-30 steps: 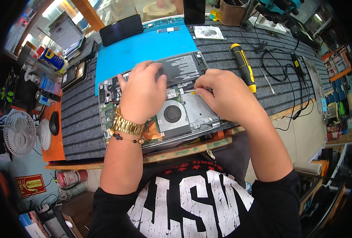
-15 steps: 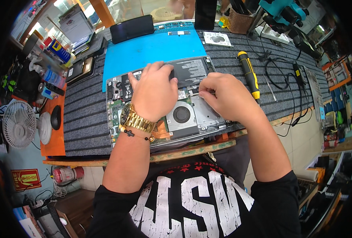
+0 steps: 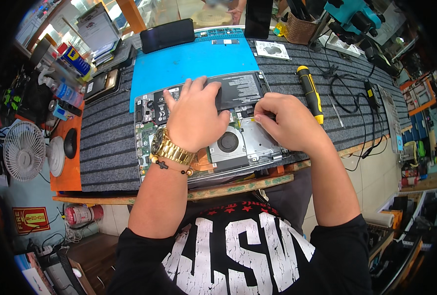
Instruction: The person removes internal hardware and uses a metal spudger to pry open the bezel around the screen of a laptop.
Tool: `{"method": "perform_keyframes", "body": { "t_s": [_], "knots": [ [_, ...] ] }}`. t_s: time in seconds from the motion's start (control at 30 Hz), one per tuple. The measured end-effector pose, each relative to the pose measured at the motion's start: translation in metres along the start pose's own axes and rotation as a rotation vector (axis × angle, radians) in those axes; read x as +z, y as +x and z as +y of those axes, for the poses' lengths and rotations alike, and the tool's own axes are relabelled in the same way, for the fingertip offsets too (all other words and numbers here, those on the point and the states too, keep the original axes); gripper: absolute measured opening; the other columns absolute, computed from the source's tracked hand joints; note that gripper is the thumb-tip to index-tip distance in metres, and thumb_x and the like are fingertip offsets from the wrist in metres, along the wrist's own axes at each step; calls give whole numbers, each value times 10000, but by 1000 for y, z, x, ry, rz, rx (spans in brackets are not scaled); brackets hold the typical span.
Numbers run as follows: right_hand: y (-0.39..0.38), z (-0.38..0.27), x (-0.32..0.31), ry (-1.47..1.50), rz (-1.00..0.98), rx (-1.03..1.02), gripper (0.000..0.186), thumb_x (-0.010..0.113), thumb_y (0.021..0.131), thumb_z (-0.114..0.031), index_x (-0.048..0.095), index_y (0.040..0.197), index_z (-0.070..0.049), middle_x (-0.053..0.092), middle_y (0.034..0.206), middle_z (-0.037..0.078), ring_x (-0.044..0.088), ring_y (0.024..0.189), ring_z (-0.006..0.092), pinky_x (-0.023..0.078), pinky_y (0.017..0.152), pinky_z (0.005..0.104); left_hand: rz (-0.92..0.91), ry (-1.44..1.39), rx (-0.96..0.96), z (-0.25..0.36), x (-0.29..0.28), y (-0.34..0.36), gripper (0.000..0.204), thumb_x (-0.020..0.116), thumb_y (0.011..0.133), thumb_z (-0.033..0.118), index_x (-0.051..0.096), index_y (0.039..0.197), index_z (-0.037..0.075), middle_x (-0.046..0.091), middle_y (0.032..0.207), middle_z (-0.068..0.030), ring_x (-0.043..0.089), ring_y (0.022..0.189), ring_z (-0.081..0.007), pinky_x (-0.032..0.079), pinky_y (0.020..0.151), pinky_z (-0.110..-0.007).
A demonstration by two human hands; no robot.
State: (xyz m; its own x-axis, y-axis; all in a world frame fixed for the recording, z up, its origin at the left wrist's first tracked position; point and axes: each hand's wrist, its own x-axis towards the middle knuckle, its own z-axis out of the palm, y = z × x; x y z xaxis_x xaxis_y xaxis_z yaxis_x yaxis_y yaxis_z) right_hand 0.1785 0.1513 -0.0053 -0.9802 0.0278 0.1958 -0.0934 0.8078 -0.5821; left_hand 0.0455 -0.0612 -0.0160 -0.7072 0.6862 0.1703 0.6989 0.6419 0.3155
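An opened laptop base (image 3: 258, 142) lies before me with its inside showing. It has a black battery (image 3: 240, 88) along the far side, a round cooling fan (image 3: 227, 142) and a green circuit board at the left. Across the battery's left part rests my left hand (image 3: 196, 115), palm down, fingers spread. My right hand (image 3: 290, 120) is bent over the right side of the laptop, thumb and fingers pinched just below the battery's near edge. Whatever is between those fingertips is hidden.
Beyond the laptop is a blue mat (image 3: 189, 64) with a black phone (image 3: 167, 35) at its far edge. A yellow-black screwdriver (image 3: 310, 93), a hard drive (image 3: 271, 49) and black cables (image 3: 346, 98) lie to the right. A white fan (image 3: 24, 150) stands left.
My left thumb has shifted toward me and away from the battery. The pinched right hand has moved slightly right. Another person's hand shows more clearly at the far edge.
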Motion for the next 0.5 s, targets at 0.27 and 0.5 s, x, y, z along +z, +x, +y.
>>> {"method": "perform_keyframes", "body": {
  "t_s": [0.27,0.5],
  "knots": [
    [-6,0,2,-40,5,57,123,707,1010,-119,756,987,-9,725,962,194,716,977,457,572,855,552,-35,-157,316,1,-4,2,185,879,937,207,855,1119,191,686,1509,-105,590,1508,-365,254,1286,-863],
    [-12,-1,7,-150,66,59,97,742,1008,-113,757,994,-18,725,983,167,727,952,426,577,829,523,42,-137,362,9,14,6,27,896,919,171,872,930,169,711,1222,-29,664,1303,-310,345,1280,-799]
  ]
}}
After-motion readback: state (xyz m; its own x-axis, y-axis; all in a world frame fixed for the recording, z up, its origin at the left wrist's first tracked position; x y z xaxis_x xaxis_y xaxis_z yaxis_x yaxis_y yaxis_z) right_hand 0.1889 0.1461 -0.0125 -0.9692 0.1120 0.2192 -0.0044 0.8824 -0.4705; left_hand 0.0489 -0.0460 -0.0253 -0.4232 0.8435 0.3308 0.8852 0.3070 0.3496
